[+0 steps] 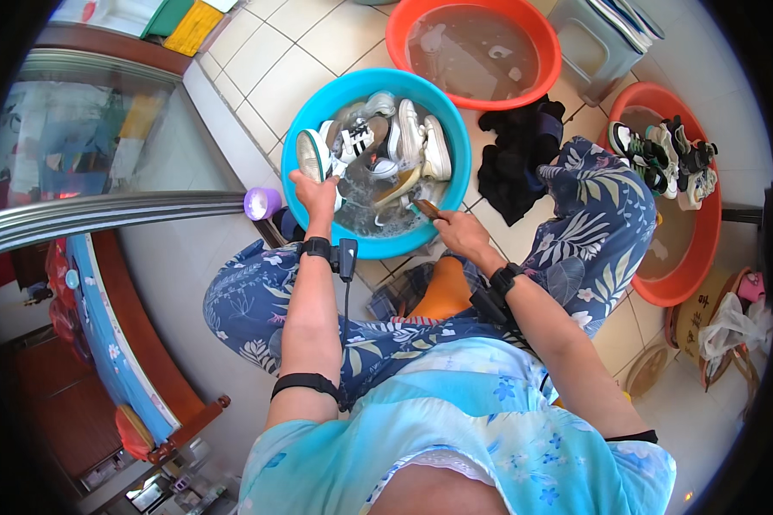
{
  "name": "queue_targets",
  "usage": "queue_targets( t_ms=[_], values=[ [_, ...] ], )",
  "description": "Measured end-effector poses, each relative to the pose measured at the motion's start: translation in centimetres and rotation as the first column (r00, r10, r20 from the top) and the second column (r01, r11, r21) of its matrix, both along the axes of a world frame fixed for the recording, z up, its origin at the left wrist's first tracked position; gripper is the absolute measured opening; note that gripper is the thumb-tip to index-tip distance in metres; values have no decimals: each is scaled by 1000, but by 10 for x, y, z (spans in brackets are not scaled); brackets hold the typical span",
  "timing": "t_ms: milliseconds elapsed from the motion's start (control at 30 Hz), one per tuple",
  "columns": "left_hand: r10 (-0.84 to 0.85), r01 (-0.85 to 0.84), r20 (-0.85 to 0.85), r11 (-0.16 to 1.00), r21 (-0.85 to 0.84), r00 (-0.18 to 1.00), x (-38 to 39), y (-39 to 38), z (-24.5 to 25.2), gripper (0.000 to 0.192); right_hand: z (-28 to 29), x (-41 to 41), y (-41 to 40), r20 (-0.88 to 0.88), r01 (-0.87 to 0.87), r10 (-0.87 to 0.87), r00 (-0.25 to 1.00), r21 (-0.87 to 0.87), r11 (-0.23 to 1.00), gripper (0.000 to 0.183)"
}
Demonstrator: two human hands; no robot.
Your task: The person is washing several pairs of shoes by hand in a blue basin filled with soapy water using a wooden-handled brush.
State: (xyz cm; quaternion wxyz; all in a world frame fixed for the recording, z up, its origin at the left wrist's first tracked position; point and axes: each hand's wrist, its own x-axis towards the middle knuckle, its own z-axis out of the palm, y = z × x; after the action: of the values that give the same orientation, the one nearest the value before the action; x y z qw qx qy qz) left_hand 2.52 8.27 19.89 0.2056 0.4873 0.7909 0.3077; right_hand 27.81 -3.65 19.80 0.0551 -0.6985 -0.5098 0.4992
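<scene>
My left hand [314,196] grips a white shoe [310,156] at the left side of a blue plastic basin [462,148], its pale sole turned up. At the basin's near right edge, my right hand [464,233] holds a brush by its brown handle [427,208]; its head is partly hidden low in the basin. Soapy grey water [361,209] fills the basin. Several more shoes lie in it, among them a white sneaker with black stripes [359,141] and a white shoe [436,148] against the right wall.
Behind stands an orange basin [396,38] of murky water. Dark wet cloth [512,174] lies on the tiles beside my knee. At right, several shoes [670,154] rest across another orange basin [708,257]. A grey stool [583,51] and a purple cup [262,203] stand nearby.
</scene>
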Motion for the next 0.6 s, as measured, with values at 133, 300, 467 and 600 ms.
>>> queue_targets(
  t_ms=[133, 300, 467, 600],
  values=[
    [25, -25, -5, 998, -57, 1000, 0, 6, -9, 56, -10, 0, -2, -14, 11, -11, 1000, -7, 1000, 40],
    [33, -37, -49, 996, -85, 998, 4, 12, -23, 57, -13, -1, -2, -24, 51, -52, 998, -47, 998, 41],
    [47, -58, -100, 992, -111, 994, 12, 15, -30, 54, -8, -3, 2, -37, 30, -34, 999, -89, 996, 42],
    [38, -40, -24, 993, -114, 999, 15, 16, -33, 49, -6, -3, 1, -39, 34, -38, 999, -97, 995, 42]
  ],
)
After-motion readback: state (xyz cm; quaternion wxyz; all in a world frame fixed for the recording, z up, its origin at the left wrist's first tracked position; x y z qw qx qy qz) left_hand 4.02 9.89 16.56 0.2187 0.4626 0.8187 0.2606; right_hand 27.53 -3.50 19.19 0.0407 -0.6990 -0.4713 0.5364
